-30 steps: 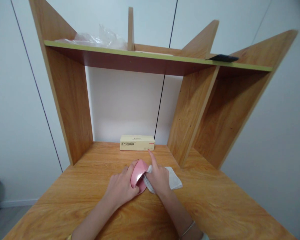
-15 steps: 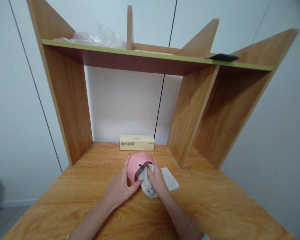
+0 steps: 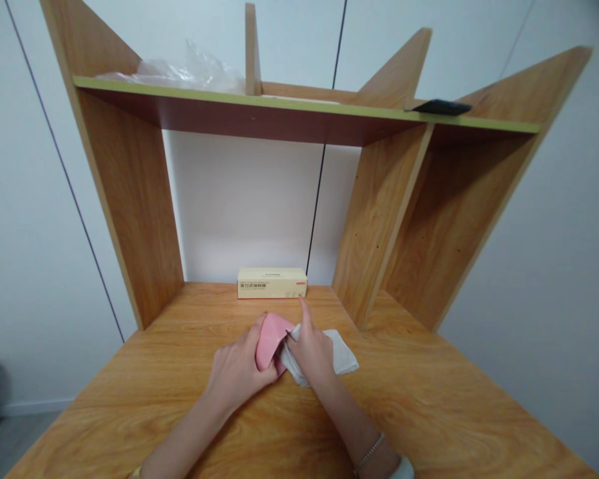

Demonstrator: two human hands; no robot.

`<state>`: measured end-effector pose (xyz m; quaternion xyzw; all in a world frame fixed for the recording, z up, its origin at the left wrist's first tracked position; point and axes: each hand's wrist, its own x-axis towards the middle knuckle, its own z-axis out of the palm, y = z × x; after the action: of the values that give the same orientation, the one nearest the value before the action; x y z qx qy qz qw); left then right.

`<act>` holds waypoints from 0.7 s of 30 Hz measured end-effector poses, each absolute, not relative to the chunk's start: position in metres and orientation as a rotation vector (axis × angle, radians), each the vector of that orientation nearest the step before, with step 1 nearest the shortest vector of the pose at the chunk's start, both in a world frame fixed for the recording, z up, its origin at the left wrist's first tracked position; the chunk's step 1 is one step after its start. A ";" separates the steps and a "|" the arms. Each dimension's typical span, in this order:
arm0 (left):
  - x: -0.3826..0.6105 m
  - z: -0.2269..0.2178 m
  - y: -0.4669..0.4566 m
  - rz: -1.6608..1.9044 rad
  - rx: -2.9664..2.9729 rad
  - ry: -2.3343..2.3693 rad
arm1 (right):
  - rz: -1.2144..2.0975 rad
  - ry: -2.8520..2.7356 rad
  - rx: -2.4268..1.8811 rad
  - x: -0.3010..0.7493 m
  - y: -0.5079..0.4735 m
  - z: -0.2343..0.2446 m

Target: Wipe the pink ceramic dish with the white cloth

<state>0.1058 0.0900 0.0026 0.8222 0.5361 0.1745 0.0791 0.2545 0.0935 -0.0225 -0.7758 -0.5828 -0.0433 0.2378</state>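
Observation:
A small pink bowl (image 3: 268,338) is tipped on its side on the wooden desk (image 3: 180,399). My left hand (image 3: 237,372) wraps round its outside from the left. My right hand (image 3: 312,346) grips a light grey cloth (image 3: 342,356) and presses it against the bowl's opening, with the index finger stretched forward. The rest of the cloth trails on the desk to the right of that hand.
A cream cardboard box (image 3: 272,283) lies at the back of the desk against the white wall. The hutch shelf (image 3: 299,106) above carries a crumpled clear plastic bag (image 3: 180,70) on the left and a flat black object (image 3: 442,106) on the right. A side compartment (image 3: 429,219) stands at the right.
The bowl has been turned between my hands; half a second ago its opening faced more upward with the cloth inside, now it lies flatter with the cloth at its rim. The camera tilted slightly.

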 end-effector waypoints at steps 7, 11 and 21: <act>0.109 0.008 0.088 0.487 2.520 1.559 | -0.151 -1.614 -2.038 0.260 0.094 -0.027; 0.110 0.013 0.086 0.452 2.533 1.550 | -0.230 -1.677 -1.981 0.260 0.090 -0.019; 0.102 -0.008 0.097 0.699 2.387 1.457 | 0.258 -1.393 -1.693 0.269 0.107 -0.046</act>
<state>0.1018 0.0970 -0.0077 0.8211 0.5013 0.2405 0.1292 0.2687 0.1066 -0.0463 -0.6847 -0.5635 0.1045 0.4503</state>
